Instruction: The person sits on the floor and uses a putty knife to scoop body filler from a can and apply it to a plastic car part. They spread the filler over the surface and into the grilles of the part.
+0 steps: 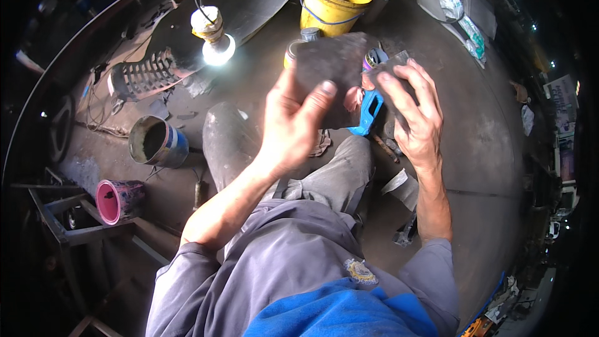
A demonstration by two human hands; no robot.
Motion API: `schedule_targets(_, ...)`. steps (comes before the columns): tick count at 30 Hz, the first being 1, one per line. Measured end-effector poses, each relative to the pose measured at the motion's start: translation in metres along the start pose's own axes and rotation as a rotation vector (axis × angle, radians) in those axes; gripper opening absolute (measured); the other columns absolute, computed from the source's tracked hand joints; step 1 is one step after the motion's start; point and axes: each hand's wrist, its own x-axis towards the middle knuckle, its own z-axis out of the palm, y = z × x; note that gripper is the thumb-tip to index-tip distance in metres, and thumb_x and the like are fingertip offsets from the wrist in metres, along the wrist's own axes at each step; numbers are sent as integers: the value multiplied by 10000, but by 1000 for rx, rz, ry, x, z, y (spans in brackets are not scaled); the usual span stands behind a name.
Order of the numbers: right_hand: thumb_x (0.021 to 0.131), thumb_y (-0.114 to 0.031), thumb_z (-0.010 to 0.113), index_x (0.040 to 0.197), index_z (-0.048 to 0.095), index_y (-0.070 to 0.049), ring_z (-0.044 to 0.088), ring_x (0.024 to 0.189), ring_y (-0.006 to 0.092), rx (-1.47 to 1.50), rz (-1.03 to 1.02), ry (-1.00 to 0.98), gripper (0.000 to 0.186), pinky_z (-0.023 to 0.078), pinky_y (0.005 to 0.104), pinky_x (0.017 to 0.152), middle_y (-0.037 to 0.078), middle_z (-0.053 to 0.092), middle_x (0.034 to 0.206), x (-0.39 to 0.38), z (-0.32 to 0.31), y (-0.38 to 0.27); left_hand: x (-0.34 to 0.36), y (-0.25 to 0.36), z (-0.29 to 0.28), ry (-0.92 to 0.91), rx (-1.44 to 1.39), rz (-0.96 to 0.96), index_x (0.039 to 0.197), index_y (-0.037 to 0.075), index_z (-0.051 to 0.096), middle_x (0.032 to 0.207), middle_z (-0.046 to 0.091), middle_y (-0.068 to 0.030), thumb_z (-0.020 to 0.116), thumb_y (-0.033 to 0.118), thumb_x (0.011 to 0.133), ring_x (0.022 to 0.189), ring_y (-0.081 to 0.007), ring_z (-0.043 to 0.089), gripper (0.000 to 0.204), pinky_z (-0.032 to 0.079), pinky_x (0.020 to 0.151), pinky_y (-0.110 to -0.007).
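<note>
In front of my lap, my left hand (290,115) grips a dark, flat, roughly square plate (331,65) at its near left side, thumb lying across the face. My right hand (417,103) is raised just right of it, its fingers bent over a smaller dark flat piece (394,65). What either piece is made of cannot be made out. The plate partly hides a blue plastic container (371,112) and some cans behind it.
A lit bulb (218,50) hangs at upper left. Beyond my hands stands a yellow bucket (334,0). To the left are a dirty paint bucket (175,146), a pink bucket (111,203) and a metal frame (93,234). Scraps (402,187) lie beside my right leg.
</note>
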Motion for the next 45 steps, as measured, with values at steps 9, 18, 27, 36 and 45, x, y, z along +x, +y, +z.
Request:
schedule_targets(9, 686, -17, 626, 1086, 699, 27, 563, 1174, 386, 327, -46, -236, 410, 434, 454, 1018, 204, 631, 1178, -26, 25, -27, -23, -6, -9, -52, 568, 496, 1300, 8, 534, 1128, 645, -223, 591, -11, 892, 1061, -377, 650, 413, 521, 883, -401)
schedule_targets(18, 971, -24, 451, 1406, 482, -13, 541, 1224, 417, 508, -269, -13, 436, 453, 482, 1022, 262, 531, 1323, -9, 63, -32, -40, -17, -18, 326, -675, 46, 1354, 35, 438, 1214, 606, -107, 603, 60, 923, 1074, -181, 621, 462, 507, 949, -348)
schedule_targets(27, 1021, -239, 528, 1410, 413, 70, 429, 1370, 291, 1642, 394, -359, 510, 361, 439, 1112, 223, 438, 1468, 20, 160, -8, -64, 20, -23, 574, -708, -66, 1304, -2, 498, 1199, 619, -124, 674, 133, 886, 1093, -215, 618, 474, 483, 994, -376)
schedule_targets(36, 941, -652, 465, 1510, 285, 12, 531, 1268, 281, 2403, 115, -727, 893, 460, 349, 978, 213, 469, 1442, 0, 198, -148, -218, 70, 23, 1362, -99, 90, 968, 11, 605, 895, 645, -87, 611, 100, 844, 837, -185, 660, 152, 551, 813, -314)
schedule_targets(45, 910, -399, 693, 1302, 513, 11, 689, 742, 265, 1347, 1038, -1574, 595, 543, 366, 573, 199, 683, 1024, -108, 437, -240, -298, 218, 17, 1126, 271, 694, 1512, 49, 309, 1313, 586, -137, 466, 98, 1001, 1199, -257, 484, 536, 444, 767, -336)
